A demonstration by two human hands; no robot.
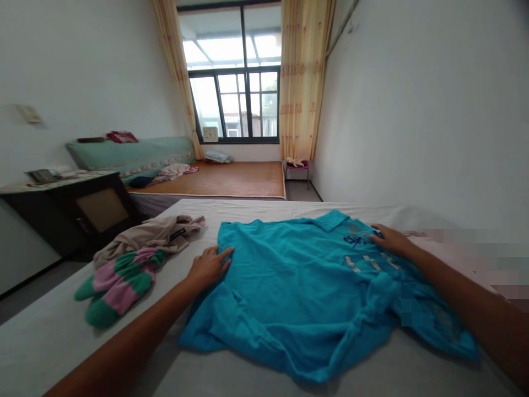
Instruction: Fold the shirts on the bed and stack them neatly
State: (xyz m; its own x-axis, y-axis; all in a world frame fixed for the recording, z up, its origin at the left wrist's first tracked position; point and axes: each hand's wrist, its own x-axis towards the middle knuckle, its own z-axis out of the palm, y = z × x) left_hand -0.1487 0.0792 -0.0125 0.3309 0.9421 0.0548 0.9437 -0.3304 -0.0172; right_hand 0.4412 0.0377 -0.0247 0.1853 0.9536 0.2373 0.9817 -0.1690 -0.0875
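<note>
A turquoise polo shirt (285, 275) lies spread and wrinkled across the white sheet, its folded collar (334, 219) on the far side. Dark lettering and pale printed bars mark its right part, and its near edge is bunched. My left hand (210, 267) rests on the shirt's left edge, fingers apart and pressing lightly on the cloth. On the far right, next to the lettering, my right hand (390, 240) lies on the fabric with its fingers stretched out. Beyond my left arm are a crumpled beige garment (140, 240) and pink-and-green striped socks (124, 281).
The white sheet (231, 209) covers the surface beneath the clothes. Past it stands a bed with a brown mat (239, 179) and some cloths. A dark cabinet (99, 204) is at left, a small stool (298, 165) near the curtain. A pale pink cloth (442, 248) lies at right, partly blurred.
</note>
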